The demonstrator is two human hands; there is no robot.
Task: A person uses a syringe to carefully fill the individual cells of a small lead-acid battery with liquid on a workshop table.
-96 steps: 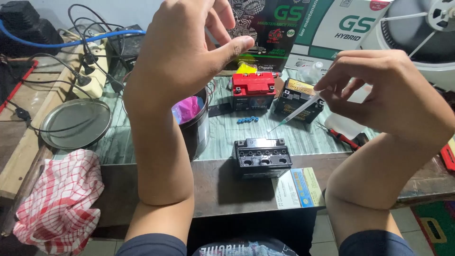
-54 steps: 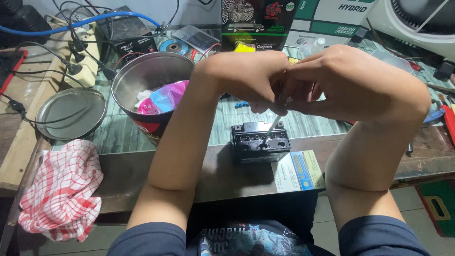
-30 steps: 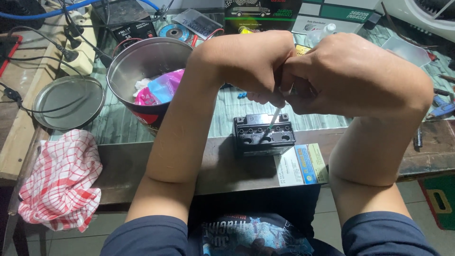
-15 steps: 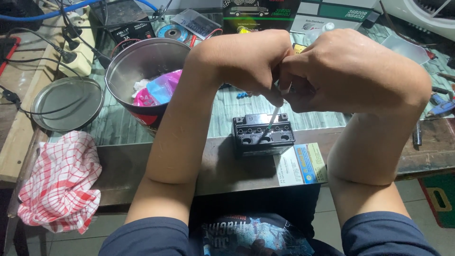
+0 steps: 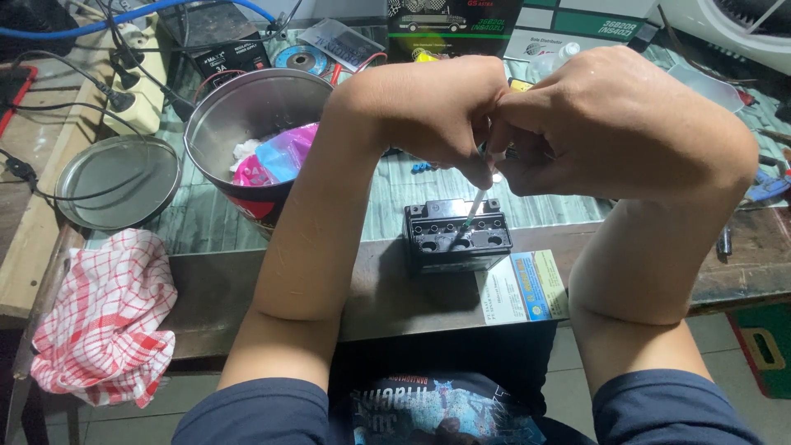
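Head view: hands (image 5: 527, 132) pinch dropper (image 5: 471, 213).

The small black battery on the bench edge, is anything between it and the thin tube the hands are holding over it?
Nothing visible blocks it. The left hand and right hand pinch the thin clear tube together, and its lower end already reaches an open hole in the top of the small black box-shaped battery.

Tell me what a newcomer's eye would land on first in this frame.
Two hands, the left hand and right hand, meet at centre, pinching a thin clear tube that dips into a small black battery at the bench edge. Left of them stands a metal pot with pink plastic inside, and a red checked cloth hangs at lower left.
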